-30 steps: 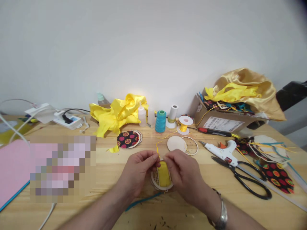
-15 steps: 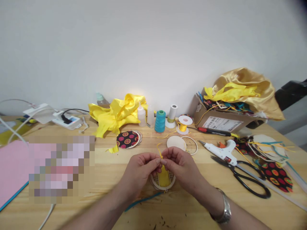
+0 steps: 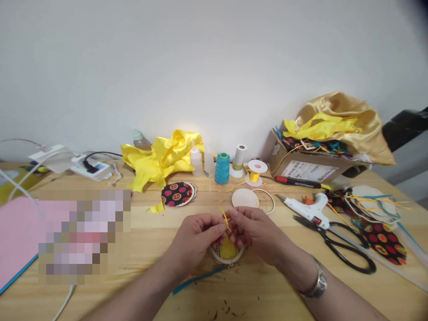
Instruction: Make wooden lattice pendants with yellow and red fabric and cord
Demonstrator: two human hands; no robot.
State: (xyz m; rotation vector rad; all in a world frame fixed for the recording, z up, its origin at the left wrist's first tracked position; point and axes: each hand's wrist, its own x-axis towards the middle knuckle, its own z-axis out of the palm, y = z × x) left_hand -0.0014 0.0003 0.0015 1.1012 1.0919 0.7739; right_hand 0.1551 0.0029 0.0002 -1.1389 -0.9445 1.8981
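Note:
My left hand point(image 3: 202, 232) pinches a thin yellow cord point(image 3: 226, 220) between thumb and forefinger. Its loose end sticks up and bends above the fingertips. Close on the other side, my right hand point(image 3: 257, 228) has its fingers curled and closed on the cord, near what looks like a knot. Beneath both hands is a small round white frame point(image 3: 220, 260) with a lattice and a yellow fabric strip point(image 3: 229, 249) across it. My fingers cover the upper part of that frame. A teal ribbon point(image 3: 197, 281) lies just in front of it.
Behind stand a teal thread cone point(image 3: 222, 169), a yellow cord spool point(image 3: 254, 178) and a white bottle point(image 3: 196, 161). A glue gun point(image 3: 309, 209) and black scissors point(image 3: 351, 263) lie right, before a cardboard box point(image 3: 284, 162). Yellow satin point(image 3: 160, 156) is heaped back left.
My right hand's thumb and forefinger have moved slightly apart from the left's, showing more of the yellow cord between them. The view has shifted slightly.

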